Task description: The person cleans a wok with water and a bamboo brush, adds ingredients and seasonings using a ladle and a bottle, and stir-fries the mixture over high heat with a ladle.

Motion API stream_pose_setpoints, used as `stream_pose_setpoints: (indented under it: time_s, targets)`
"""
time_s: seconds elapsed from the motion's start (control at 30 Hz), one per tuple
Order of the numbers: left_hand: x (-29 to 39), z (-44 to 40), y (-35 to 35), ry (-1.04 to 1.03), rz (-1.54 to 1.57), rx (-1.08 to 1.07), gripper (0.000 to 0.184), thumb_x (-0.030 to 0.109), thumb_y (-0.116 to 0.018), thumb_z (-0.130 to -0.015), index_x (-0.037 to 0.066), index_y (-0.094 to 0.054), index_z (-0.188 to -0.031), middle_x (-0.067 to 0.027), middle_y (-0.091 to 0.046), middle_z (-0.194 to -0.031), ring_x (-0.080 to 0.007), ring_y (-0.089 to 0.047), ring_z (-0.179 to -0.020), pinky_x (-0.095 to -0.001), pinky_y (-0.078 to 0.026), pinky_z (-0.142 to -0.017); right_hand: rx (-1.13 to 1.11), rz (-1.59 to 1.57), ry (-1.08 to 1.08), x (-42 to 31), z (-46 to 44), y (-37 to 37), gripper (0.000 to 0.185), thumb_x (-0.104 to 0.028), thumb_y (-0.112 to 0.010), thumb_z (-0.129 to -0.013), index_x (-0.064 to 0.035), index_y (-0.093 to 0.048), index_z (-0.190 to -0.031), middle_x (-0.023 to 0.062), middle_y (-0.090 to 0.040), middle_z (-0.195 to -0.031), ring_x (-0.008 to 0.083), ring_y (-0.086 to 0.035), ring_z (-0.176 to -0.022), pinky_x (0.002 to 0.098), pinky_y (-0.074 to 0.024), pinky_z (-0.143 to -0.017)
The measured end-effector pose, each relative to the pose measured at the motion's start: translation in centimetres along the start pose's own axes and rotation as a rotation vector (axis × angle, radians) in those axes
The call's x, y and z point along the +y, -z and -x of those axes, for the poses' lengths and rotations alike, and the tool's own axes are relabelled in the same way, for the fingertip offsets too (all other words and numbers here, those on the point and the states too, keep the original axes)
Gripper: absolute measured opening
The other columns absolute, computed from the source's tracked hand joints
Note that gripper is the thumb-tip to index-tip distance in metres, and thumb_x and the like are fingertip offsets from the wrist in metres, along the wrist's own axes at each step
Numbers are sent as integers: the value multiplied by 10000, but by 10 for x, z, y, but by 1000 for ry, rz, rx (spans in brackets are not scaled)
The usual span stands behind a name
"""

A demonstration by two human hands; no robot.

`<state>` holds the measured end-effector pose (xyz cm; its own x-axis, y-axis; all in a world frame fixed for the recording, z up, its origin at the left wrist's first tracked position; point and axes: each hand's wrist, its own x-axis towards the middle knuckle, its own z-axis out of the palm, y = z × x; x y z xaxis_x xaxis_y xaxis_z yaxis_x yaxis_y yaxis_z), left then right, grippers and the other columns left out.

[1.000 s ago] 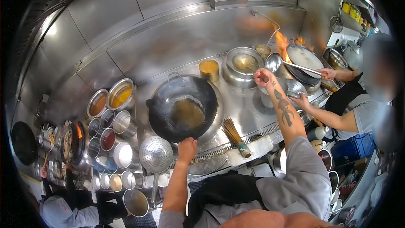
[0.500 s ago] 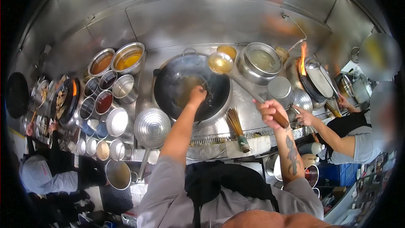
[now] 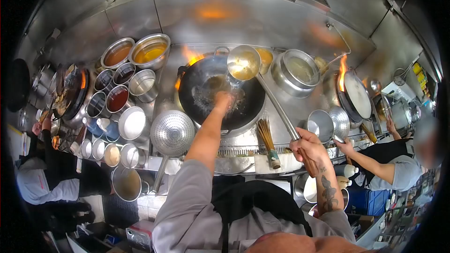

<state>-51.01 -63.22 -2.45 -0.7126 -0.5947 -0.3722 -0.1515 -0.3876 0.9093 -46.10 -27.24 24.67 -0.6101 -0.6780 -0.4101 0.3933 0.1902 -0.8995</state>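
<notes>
My right hand (image 3: 309,147) is closed around the wooden end of a long-handled ladle (image 3: 244,62). The ladle's bowl is over the back right rim of a black wok (image 3: 199,107), with some yellowish liquid visible in it. My left hand (image 3: 224,100) reaches over the middle of the wok, its fingers smeared by motion, so what it may hold is unclear. Under it, the wok contains a little liquid and small bits that look blurred. Flames (image 3: 191,55) rise beside the wok's back left rim.
Left of the wok are a perforated strainer (image 3: 172,133), a pot of yellow liquid (image 3: 150,52) and several sauce containers. A bamboo brush (image 3: 268,145) lies in front. Co-workers stand on both sides; the right one's hand (image 3: 346,147) is near another strainer and a flaming wok (image 3: 357,96).
Flames have appeared around the wok's back left side. The ladle's bowl has tipped and holds less visible liquid, while my right hand has lowered slightly. My left hand remains over the wok.
</notes>
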Motion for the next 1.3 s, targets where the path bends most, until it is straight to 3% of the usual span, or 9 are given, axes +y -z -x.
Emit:
stream_pose_setpoints:
  time_s: [0.4, 0.53, 0.6, 0.77, 0.83, 0.9, 0.97, 1.23, 1.3]
  targets:
    - [-10, -34, 33, -135, -559, 126, 195, 153, -583, -850, 73, -620, -1023, -138, -644, -805, -240, -646, -577, -370, -506, -433, 63, 529, 205, 80, -83, -13, 362, -91, -506, -831, 9, -542, -1177, 66, -583, -717, 152, -552, -562, 296, -447, -495]
    - [4, 53, 2, 134, 211, -52, 285, 227, -555, -891, 50, -543, -1114, -130, -631, -865, -267, -655, -651, -386, -548, -551, 42, 524, 204, 95, -103, -63, 405, -152, -515, -845, 10, -519, -1216, 110, -622, -805, 200, -588, -689, 351, -486, -622]
    - [33, 113, -14, 303, 511, -234, 194, 203, -553, -892, 17, -531, -941, -101, -591, -768, -220, -611, -630, -343, -530, -572, -103, 348, 262, 112, -115, -89, 265, -161, -495, -881, -6, -507, -1095, 74, -569, -718, 158, -561, -574, 295, -432, -506]
    - [-4, 88, 44, 340, 575, -259, 138, 120, -565, -852, 70, -481, -756, -32, -470, -603, -146, -470, -519, -285, -415, -472, -269, 215, 104, 106, -104, -92, 333, -235, -533, -934, 8, -574, -1158, 19, -570, -699, 98, -526, -471, 240, -411, -399]
    - [21, 115, 70, 272, 559, -214, 133, 160, -587, -862, 67, -518, -795, -38, -513, -669, -127, -503, -561, -251, -456, -503, -114, 597, 567, 161, -138, -42, 426, -281, -587, -904, 21, -571, -1205, 120, -641, -767, 207, -580, -510, 335, -493, -510]
    - [25, 106, 114, 305, 435, -365, 168, 212, -569, -896, 49, -546, -866, -69, -569, -727, -131, -531, -583, -241, -477, -528, 166, 1234, 250, 189, -146, 9, 455, -340, -614, -848, 10, -583, -1138, 263, -632, -954, 370, -632, -873, 434, -509, -775]
    - [63, 155, 126, 229, 188, -264, 227, 313, -576, -886, 86, -577, -885, -67, -610, -741, -103, -548, -585, -208, -449, -484, 234, 1511, -25, 189, -120, 33, 431, -320, -628, -823, -1, -596, -1112, 253, -620, -1017, 381, -625, -929, 426, -505, -848]
    - [144, 255, 195, 403, -149, -248, 216, 246, -548, -921, 73, -530, -1051, -80, -619, -866, -98, -543, -574, -230, -446, -412, 367, 1137, -93, 233, -134, 95, 447, -371, -671, -749, 18, -650, -969, 239, -667, -842, 282, -684, -795, 407, -536, -721]
    - [145, 265, 214, 451, -204, -333, 188, 211, -561, -909, 83, -531, -1043, -60, -593, -815, -101, -534, -563, -238, -443, -413, 298, 628, 16, 239, -140, 123, 472, -424, -653, -773, 25, -632, -917, 141, -640, -728, 274, -618, -563, 347, -507, -520]
